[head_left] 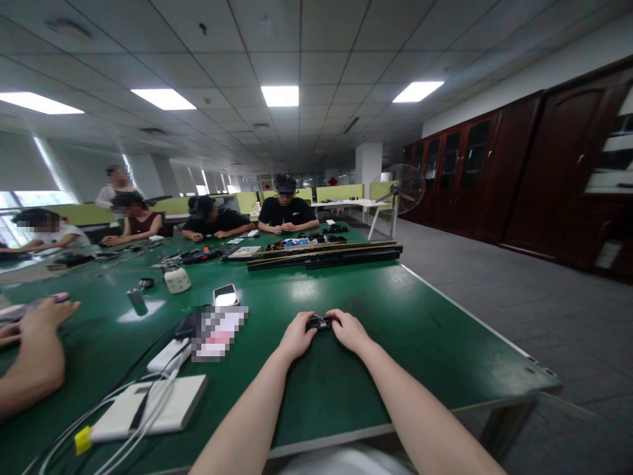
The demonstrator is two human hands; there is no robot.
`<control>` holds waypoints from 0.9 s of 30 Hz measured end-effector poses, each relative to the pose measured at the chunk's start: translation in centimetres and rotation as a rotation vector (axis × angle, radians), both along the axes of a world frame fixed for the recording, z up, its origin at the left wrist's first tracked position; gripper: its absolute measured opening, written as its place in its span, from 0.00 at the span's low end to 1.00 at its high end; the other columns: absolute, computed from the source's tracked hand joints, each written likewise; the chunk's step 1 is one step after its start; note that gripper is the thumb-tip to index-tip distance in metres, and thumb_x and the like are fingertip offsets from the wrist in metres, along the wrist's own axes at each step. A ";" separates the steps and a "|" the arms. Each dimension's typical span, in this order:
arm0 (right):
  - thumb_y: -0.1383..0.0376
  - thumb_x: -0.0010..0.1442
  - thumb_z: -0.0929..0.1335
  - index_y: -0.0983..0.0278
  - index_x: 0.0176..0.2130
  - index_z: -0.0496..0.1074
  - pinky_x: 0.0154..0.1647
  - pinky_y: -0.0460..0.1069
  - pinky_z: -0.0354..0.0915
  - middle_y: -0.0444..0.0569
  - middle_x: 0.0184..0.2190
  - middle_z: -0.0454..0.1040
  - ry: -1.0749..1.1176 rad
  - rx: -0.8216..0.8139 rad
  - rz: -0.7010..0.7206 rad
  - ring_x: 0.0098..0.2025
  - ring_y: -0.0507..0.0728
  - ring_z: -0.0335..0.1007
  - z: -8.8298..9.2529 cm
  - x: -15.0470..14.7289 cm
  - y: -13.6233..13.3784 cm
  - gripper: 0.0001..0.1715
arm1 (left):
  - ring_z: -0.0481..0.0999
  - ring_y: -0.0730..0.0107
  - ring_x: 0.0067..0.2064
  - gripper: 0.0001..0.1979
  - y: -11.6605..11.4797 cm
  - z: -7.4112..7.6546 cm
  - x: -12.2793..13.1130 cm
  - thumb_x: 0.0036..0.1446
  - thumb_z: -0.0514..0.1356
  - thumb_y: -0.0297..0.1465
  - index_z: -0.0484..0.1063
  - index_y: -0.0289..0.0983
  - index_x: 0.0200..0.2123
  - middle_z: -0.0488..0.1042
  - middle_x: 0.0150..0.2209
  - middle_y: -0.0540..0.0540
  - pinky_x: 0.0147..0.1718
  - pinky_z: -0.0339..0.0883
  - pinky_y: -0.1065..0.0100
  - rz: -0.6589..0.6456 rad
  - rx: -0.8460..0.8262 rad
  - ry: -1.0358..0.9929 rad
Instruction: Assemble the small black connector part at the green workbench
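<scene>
Both hands are on it! The left hand (298,335) has thumb and fingers clamped on one end of a small black device (322,323), the right hand (350,331) grips the other end, and only the device separates them. It sits on the wearer's side of the long black bars (341,258), well apart from them; whether it rests on the green table (410,323) or hangs just above, I can't tell, with the hands hiding its underside.

Here's the danger, as I judge it: uneven pressure from the two sides could twist the piece or pop it loose, and on that glossy top anything small might skid away.

Outward we go! Left of the bars and nearer the wearer, a smartphone (225,297); farther left of them, a white jar (177,280). Closer to the wearer, well left of the bars, white cables (157,410) run across a flat white block (180,402), and a forearm snagging those could drag it along. At the far left from the bars, a co-worker's hand (44,315). Beyond the bars, a person in a black T-shirt (291,214) leans at the table; beyond and right of them, a caged fan (395,190).
</scene>
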State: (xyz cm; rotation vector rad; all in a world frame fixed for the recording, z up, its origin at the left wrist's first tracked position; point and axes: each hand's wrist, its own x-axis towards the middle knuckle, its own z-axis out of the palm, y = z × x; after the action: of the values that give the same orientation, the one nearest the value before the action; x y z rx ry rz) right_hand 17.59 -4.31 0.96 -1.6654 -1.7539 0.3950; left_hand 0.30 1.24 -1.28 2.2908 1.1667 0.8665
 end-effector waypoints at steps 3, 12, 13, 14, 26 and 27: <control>0.60 0.57 0.60 0.56 0.45 0.70 0.50 0.51 0.60 0.46 0.44 0.74 -0.038 0.046 0.044 0.47 0.57 0.68 0.0 -0.1 -0.1 0.18 | 0.70 0.64 0.48 0.20 0.1 0.0 -0.1 0.49 0.59 0.23 0.66 0.35 0.48 0.68 0.47 0.42 0.50 0.63 0.64 -0.014 -0.002 -0.048; 0.58 0.52 0.66 0.56 0.48 0.69 0.52 0.52 0.59 0.45 0.47 0.72 -0.070 0.077 0.107 0.50 0.58 0.65 -0.1 0.0 -0.3 0.22 | 0.69 0.62 0.50 0.21 0.1 0.0 0.0 0.49 0.59 0.23 0.66 0.34 0.49 0.69 0.48 0.40 0.52 0.61 0.62 -0.024 -0.019 -0.046; 0.59 0.52 0.66 0.56 0.48 0.69 0.51 0.52 0.59 0.45 0.47 0.72 -0.064 0.078 0.112 0.49 0.58 0.65 -0.1 0.0 -0.3 0.22 | 0.69 0.62 0.50 0.21 0.1 0.0 0.0 0.49 0.58 0.22 0.66 0.35 0.49 0.69 0.48 0.41 0.52 0.61 0.62 -0.027 -0.025 -0.045; 0.59 0.51 0.66 0.55 0.47 0.69 0.51 0.52 0.59 0.45 0.47 0.72 -0.060 0.079 0.116 0.49 0.58 0.66 -0.1 0.0 -0.3 0.21 | 0.69 0.62 0.50 0.21 0.1 0.0 0.0 0.49 0.58 0.22 0.66 0.35 0.49 0.69 0.48 0.41 0.52 0.61 0.62 -0.025 -0.032 -0.046; 0.61 0.51 0.67 0.55 0.43 0.71 0.47 0.51 0.60 0.44 0.41 0.74 -0.042 0.087 0.107 0.45 0.57 0.67 -0.6 0.2 0.2 0.17 | 0.69 0.63 0.50 0.22 -0.1 0.1 -0.1 0.49 0.58 0.22 0.66 0.38 0.50 0.68 0.48 0.43 0.52 0.61 0.62 -0.044 -0.035 -0.075; 0.61 0.51 0.67 0.55 0.43 0.71 0.47 0.51 0.60 0.44 0.42 0.74 -0.039 0.088 0.107 0.45 0.57 0.67 -0.6 0.2 0.3 0.17 | 0.69 0.63 0.50 0.23 -0.1 0.1 -0.1 0.49 0.58 0.23 0.65 0.37 0.51 0.68 0.49 0.42 0.52 0.60 0.61 -0.037 -0.039 -0.073</control>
State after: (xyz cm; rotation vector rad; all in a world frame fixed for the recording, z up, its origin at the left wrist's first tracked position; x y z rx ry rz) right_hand 17.76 -4.06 0.34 -1.5319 -1.8676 0.3297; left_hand 0.19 1.10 -1.17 2.2235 1.0970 0.8983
